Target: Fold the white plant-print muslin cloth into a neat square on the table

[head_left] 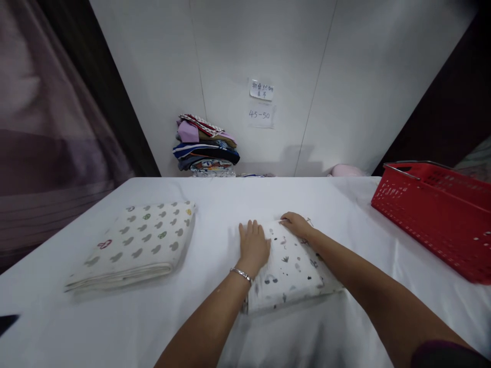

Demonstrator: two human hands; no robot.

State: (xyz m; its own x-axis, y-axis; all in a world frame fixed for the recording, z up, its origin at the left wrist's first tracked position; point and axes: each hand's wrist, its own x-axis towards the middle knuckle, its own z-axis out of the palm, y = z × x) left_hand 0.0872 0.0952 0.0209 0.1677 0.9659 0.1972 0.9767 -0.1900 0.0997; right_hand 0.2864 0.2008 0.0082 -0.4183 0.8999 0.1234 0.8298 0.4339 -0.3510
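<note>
A folded white blanket (287,271) with small grey and black prints of plants and animals lies on the table in front of me. My left hand (254,246), a silver bracelet on its wrist, rests flat along the blanket's left edge with its fingers stretched out. At the far edge, the fingers of my right hand (294,225) are closed on the blanket's fabric. My right forearm covers part of the blanket's right side. Further left lies a second folded blanket (141,237), white with grey, green, red and yellow motifs; neither hand touches it.
A white cloth covers the table (215,327). On the right stands a red plastic basket (433,214) with a metal handle. Behind the table's far edge is a stack of folded fabrics (207,145). Two paper notes (261,115) are stuck on the white wall.
</note>
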